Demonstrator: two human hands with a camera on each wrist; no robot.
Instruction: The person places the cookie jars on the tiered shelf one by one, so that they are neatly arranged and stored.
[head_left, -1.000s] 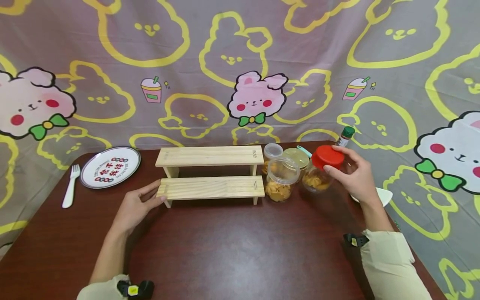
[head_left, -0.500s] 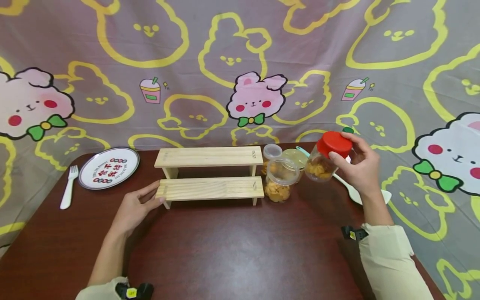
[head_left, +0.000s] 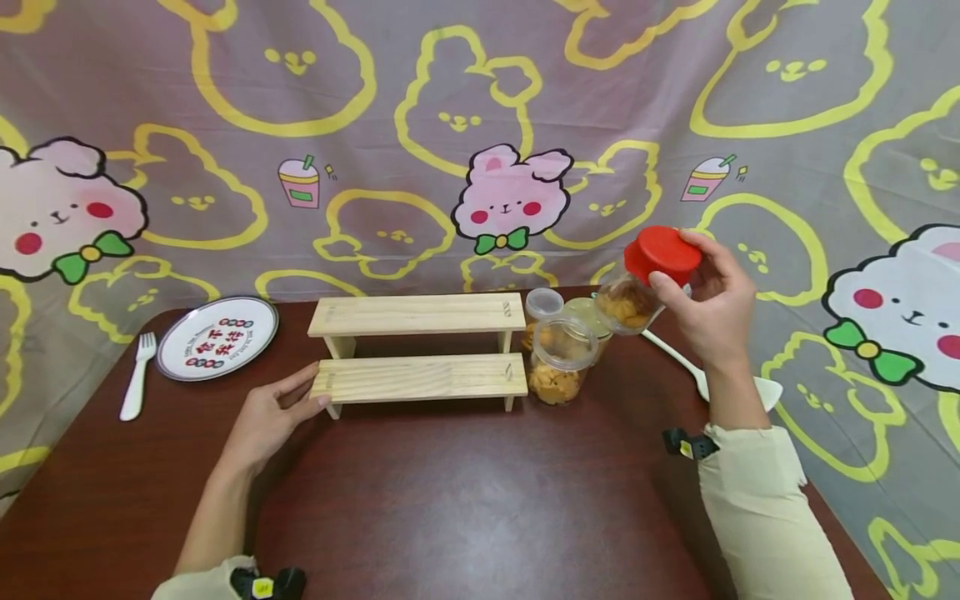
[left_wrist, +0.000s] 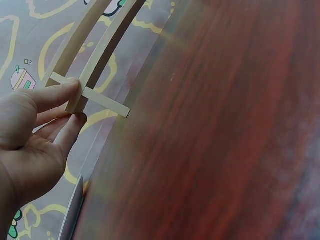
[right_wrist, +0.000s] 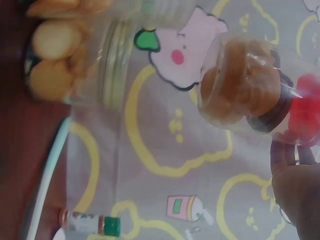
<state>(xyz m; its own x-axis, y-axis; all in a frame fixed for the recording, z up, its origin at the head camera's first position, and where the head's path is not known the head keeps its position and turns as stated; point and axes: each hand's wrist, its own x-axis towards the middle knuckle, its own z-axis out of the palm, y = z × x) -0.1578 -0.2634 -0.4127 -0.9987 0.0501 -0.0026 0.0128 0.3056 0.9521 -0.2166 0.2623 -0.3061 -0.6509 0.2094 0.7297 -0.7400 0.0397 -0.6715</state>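
A two-tier wooden rack (head_left: 420,379) stands on the table. My left hand (head_left: 262,421) pinches the left end of its lower shelf, thumb and fingers gripping the edge of the rack (left_wrist: 102,55) in the left wrist view. Raised above the table on the right, a clear cookie jar (head_left: 626,302) hangs tilted from my right hand (head_left: 716,312), which grips its red lid (head_left: 667,252). Cookies and a dark patch show inside the jar (right_wrist: 240,85) in the right wrist view. Just left of it stands another cookie jar (head_left: 557,382) with a clear lid, beside the rack.
Behind are a small clear-lidded jar (head_left: 545,304) and a gold-lidded jar (head_left: 596,317). A white spatula (head_left: 765,392) lies at the right edge, and a green-capped bottle (right_wrist: 90,223) is near it. A plate (head_left: 217,337) and fork (head_left: 137,383) lie left.
My right hand has lifted the red-lidded jar off the table, first up and right, then further up and slightly left. The left hand keeps its place on the rack.
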